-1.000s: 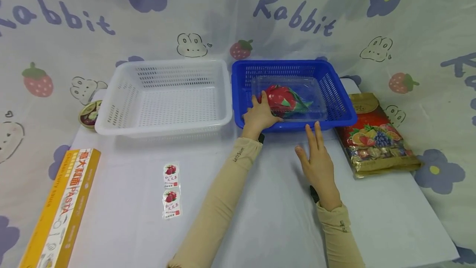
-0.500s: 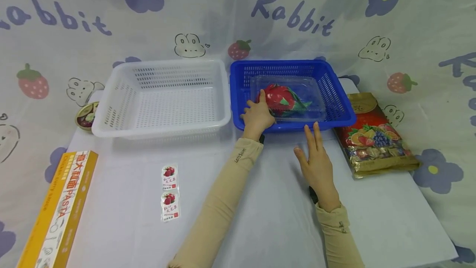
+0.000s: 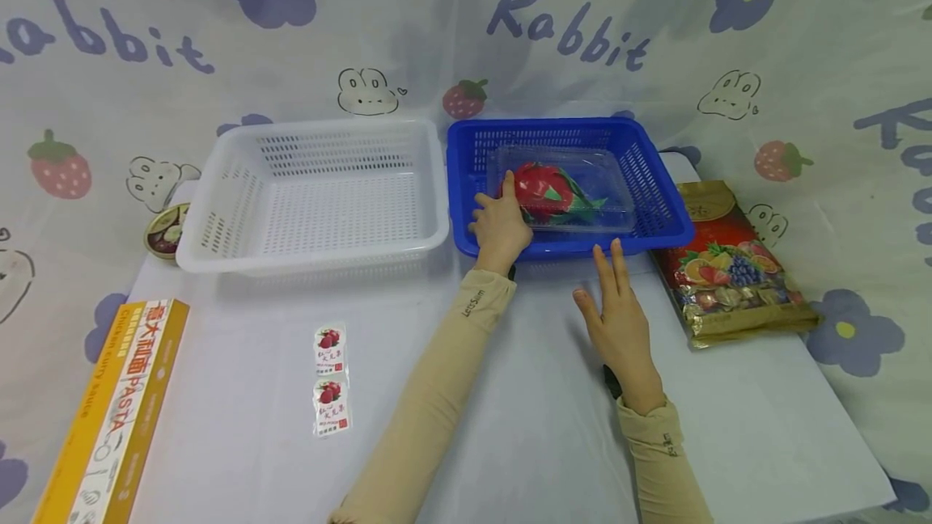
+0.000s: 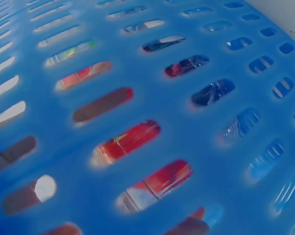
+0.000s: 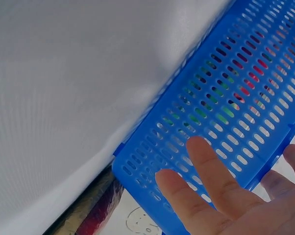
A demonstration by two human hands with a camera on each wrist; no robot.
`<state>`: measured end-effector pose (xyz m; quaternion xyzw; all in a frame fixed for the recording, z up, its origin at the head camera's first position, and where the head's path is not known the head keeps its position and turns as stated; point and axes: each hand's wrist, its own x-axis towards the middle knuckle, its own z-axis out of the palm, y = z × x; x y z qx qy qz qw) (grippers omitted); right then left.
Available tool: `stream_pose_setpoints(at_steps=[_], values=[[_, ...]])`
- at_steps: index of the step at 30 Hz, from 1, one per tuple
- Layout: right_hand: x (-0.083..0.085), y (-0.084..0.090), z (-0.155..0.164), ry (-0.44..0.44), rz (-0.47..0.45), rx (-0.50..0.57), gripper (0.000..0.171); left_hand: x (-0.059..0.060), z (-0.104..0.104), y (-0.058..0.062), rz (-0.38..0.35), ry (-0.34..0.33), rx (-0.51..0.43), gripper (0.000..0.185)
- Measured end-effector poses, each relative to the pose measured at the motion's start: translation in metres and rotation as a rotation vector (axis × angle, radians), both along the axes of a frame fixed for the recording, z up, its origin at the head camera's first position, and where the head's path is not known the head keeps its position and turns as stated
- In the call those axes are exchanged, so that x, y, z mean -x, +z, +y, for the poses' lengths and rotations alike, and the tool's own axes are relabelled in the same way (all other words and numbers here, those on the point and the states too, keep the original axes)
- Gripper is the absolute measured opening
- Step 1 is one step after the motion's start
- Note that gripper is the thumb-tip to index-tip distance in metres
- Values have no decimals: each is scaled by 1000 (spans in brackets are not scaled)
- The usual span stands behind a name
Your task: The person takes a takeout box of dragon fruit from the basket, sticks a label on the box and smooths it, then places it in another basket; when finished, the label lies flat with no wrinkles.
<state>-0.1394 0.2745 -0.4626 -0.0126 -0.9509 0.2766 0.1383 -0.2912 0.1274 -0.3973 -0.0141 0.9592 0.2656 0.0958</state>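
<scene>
A clear plastic box (image 3: 615, 196) with a red dragon fruit (image 3: 542, 184) in it sits in the blue basket (image 3: 655, 199). My left hand (image 3: 501, 226) reaches over the basket's front rim and holds the box at its left end. Its index finger points away along the box; the thumb is hidden. Blue basket slots (image 4: 137, 142) fill the left wrist view. My right hand (image 3: 622, 334) has its fingers spread just in front of the basket's front rim. In the right wrist view two fingertips overlap the basket wall (image 5: 186, 147); contact is unclear.
A white basket (image 3: 313, 257) stands left of the blue one. Two dragon fruit stickers (image 3: 331, 382) lie on the white tabletop. A pasta box (image 3: 120, 407) and a round tub (image 3: 164, 233) are at left, a red and gold pouch (image 3: 735, 265) at right.
My left hand's thumb has drawn in from its spread position and out of sight at the box. The clear box seems slightly raised. My right hand has kept its place.
</scene>
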Motion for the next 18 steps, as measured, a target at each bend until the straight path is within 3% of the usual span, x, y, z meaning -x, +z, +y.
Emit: stream_pose_setpoints(at_steps=[8, 18], values=[[-1, 0, -1, 4, 2, 0, 66, -5, -3, -2, 74, -2, -69, 104], [-1, 2, -1, 14, -8, 9, 66, -6, -5, -1, 153, 43, -228, 74]])
